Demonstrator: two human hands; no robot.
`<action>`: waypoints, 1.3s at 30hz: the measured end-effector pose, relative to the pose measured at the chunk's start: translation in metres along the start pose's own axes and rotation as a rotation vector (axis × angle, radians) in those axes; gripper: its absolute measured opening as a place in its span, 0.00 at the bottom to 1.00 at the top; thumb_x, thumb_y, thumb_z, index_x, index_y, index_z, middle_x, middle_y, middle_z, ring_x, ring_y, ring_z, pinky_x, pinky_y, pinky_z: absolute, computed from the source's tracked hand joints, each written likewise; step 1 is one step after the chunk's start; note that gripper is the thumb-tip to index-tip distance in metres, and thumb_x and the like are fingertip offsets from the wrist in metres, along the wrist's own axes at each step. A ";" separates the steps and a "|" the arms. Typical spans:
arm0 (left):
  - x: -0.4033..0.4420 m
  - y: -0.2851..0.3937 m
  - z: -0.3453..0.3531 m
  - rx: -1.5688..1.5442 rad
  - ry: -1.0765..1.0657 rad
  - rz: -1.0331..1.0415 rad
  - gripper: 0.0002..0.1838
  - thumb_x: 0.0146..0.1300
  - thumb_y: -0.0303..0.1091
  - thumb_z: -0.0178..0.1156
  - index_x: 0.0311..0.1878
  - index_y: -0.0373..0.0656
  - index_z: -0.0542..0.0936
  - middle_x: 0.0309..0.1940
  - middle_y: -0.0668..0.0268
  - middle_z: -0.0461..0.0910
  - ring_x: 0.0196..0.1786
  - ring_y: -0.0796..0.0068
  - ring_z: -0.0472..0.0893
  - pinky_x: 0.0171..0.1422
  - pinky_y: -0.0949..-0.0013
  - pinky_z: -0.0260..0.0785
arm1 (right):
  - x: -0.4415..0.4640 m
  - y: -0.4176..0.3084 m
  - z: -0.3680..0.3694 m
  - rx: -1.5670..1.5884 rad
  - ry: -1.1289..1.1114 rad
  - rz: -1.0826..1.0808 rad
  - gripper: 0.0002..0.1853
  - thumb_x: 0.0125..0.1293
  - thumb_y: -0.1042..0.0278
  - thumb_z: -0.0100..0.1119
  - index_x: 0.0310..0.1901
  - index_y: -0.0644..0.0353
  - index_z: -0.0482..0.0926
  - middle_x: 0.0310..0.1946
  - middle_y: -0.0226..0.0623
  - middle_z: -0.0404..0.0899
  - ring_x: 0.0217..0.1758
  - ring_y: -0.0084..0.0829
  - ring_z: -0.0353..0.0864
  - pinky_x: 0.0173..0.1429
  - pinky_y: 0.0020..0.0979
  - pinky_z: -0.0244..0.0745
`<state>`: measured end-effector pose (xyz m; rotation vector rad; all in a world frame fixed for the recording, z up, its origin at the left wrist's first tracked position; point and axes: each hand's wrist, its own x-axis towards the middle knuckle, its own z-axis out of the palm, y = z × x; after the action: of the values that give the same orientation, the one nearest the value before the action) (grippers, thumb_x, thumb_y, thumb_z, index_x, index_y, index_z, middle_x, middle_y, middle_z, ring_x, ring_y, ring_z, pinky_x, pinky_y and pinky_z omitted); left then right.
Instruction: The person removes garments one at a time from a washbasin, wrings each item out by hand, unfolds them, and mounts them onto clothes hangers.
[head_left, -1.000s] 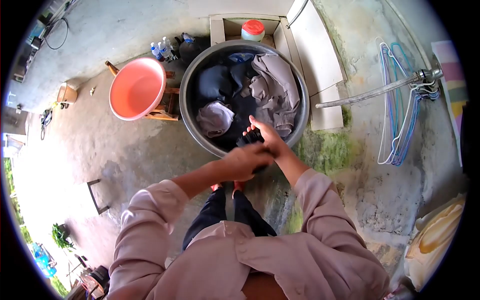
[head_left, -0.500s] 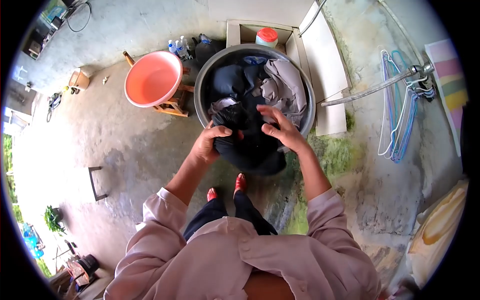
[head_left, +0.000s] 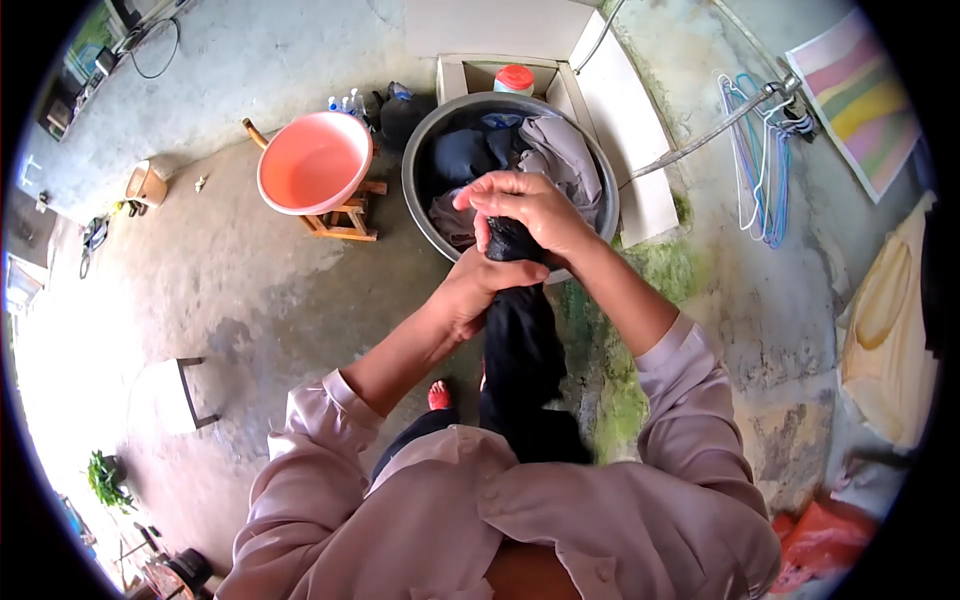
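A dark wet cloth (head_left: 524,340) hangs from my hands, its lower end reaching down in front of my legs. My left hand (head_left: 476,288) is wrapped round it near the basin's front rim. Just above, my right hand (head_left: 530,208) curves over the upper end of the same cloth, its fingers closed against it. Behind my hands stands a large metal basin (head_left: 415,205) with dark, navy and greyish-mauve clothes (head_left: 567,160) in it. My right forearm crosses the basin's front right rim.
A pink basin (head_left: 314,165) rests on a wooden stool (head_left: 345,222) at the left. Hangers (head_left: 755,165) hang at the right near a metal hose (head_left: 690,147). A red-lidded tub (head_left: 514,80) stands behind the metal basin. Lower left is a small white-topped stool (head_left: 165,396).
The dark cloth was spread between my hands and is now bunched and hanging lower. My right hand has closed over its top, and my left hand has moved right. The view has shifted.
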<state>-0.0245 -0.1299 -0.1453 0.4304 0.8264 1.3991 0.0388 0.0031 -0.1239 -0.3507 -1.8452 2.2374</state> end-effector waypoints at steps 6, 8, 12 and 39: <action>0.033 -0.047 -0.024 0.262 0.289 0.056 0.16 0.47 0.25 0.69 0.40 0.35 0.79 0.33 0.63 0.82 0.34 0.73 0.81 0.38 0.70 0.73 | 0.010 0.036 0.003 -0.423 0.226 -0.008 0.04 0.63 0.75 0.53 0.35 0.67 0.76 0.25 0.40 0.78 0.25 0.28 0.79 0.30 0.31 0.74; 0.048 -0.067 -0.033 0.424 0.375 0.126 0.19 0.49 0.31 0.69 0.44 0.30 0.79 0.36 0.60 0.83 0.36 0.70 0.82 0.40 0.66 0.73 | 0.012 0.054 -0.006 -0.600 0.344 0.054 0.04 0.63 0.75 0.52 0.34 0.67 0.75 0.22 0.39 0.77 0.24 0.29 0.79 0.30 0.32 0.73; 0.075 -0.105 -0.047 0.752 0.477 0.371 0.27 0.54 0.49 0.64 0.42 0.29 0.76 0.38 0.46 0.82 0.41 0.46 0.82 0.43 0.55 0.73 | 0.010 0.089 -0.021 -0.963 0.499 0.240 0.09 0.63 0.72 0.47 0.38 0.67 0.75 0.32 0.54 0.80 0.38 0.47 0.81 0.43 0.44 0.75; -0.050 0.021 0.009 0.986 0.022 0.669 0.46 0.40 0.35 0.80 0.63 0.44 0.64 0.50 0.67 0.74 0.53 0.73 0.74 0.57 0.70 0.68 | -0.144 -0.038 0.037 0.093 0.751 -0.244 0.07 0.58 0.72 0.69 0.36 0.59 0.80 0.36 0.27 0.80 0.42 0.19 0.77 0.48 0.21 0.70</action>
<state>-0.0301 -0.1735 -0.1117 1.5585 1.4538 1.5004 0.1637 -0.0696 -0.0731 -0.7717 -1.2956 1.6835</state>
